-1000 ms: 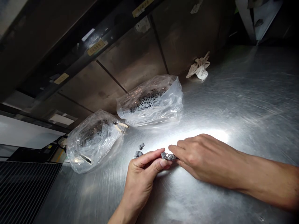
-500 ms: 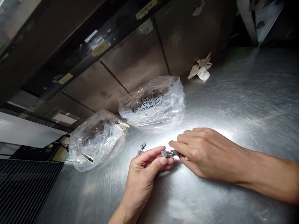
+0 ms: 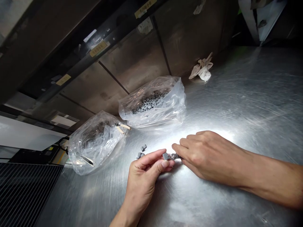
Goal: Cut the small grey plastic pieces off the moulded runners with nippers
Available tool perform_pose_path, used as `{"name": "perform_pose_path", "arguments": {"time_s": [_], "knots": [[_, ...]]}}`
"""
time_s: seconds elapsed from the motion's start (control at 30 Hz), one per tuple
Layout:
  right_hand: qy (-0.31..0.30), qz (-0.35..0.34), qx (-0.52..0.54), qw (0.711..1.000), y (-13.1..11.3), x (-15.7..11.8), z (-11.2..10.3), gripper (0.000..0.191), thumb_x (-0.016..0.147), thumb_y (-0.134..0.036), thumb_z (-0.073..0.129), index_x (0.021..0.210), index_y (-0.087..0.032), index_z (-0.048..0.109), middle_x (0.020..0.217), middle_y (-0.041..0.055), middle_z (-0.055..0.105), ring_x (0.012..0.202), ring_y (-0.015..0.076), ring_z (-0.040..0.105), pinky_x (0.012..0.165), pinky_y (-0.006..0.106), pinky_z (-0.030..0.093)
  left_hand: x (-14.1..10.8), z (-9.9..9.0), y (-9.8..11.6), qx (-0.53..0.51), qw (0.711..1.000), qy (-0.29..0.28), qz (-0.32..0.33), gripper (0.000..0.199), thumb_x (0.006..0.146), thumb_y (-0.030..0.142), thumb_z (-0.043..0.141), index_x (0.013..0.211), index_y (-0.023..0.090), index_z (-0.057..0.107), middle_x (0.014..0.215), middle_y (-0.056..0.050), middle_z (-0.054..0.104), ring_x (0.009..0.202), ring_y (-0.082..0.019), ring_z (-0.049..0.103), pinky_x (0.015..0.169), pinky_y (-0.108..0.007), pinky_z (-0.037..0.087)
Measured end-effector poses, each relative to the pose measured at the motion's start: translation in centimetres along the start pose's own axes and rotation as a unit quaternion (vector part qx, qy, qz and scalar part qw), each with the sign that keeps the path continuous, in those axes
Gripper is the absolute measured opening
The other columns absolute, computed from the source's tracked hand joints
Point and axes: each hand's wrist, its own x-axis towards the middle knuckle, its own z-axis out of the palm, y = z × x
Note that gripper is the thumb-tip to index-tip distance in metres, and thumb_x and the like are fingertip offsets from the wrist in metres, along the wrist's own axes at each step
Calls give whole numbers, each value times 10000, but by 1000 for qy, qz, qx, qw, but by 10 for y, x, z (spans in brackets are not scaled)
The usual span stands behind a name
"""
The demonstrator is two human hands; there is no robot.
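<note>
Between its thumb and index finger, my left hand [image 3: 144, 178] pinches a small grey ribbed plastic part [image 3: 165, 156]. My right hand [image 3: 201, 154] is closed round the handles of a pair of pliers [image 3: 174, 156], which are mostly hidden under the fingers. The metal jaws point left and meet the right side of the grey part; whether they bite on it I cannot tell. A few more grey parts [image 3: 143, 147] lie on the metal table [image 3: 232, 119] just beyond my left hand.
An open clear plastic bag [image 3: 175, 110] of grey parts stands by the back panel. Left of it is a second bag [image 3: 99, 157], with cream-handled pliers [image 3: 121, 127] on its edge and a slim dark-tipped tool [image 3: 87, 160]. A crumpled cloth [image 3: 202, 69] lies farther back; a black grille [image 3: 28, 192] is at left.
The whole view has shifted slightly. Both hands keep their grips, and the plier jaws have turned a little beside the grey part.
</note>
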Motion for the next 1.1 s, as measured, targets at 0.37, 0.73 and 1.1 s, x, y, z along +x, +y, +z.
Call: {"name": "perform_pose_path", "arguments": {"time_s": [0.37, 0.73, 1.1], "knots": [[-2, 2, -5, 1000, -1, 0, -2, 140, 792, -67, 611, 756, -202, 597, 635, 0, 611, 503, 180, 497, 521, 325, 149, 2, -4, -3, -1, 1000, -10, -1, 306, 709, 262, 851, 997, 179, 786, 783, -79, 784, 738, -177, 749, 755, -244, 592], [-32, 31, 46, 998, -1, 1, -2, 76, 853, -167, 562, 835, -208, 624, 736, 11, 641, 624, 199, 564, 564, 338, 221, 2, -2, 0, -4, 1000, -16, 4, 269, 710, 231, 849, 971, 202, 793, 790, -70, 787, 746, -169, 751, 759, -224, 586], [-6, 7, 50, 999, -2, 0, 0, 67, 849, -152, 593, 830, -212, 618, 720, 1, 620, 625, 195, 530, 581, 343, 222, 1, -1, -2, 11, 1000, -15, 10, 270, 702, 242, 853, 964, 210, 798, 766, -64, 784, 742, -180, 753, 764, -232, 585]]}}
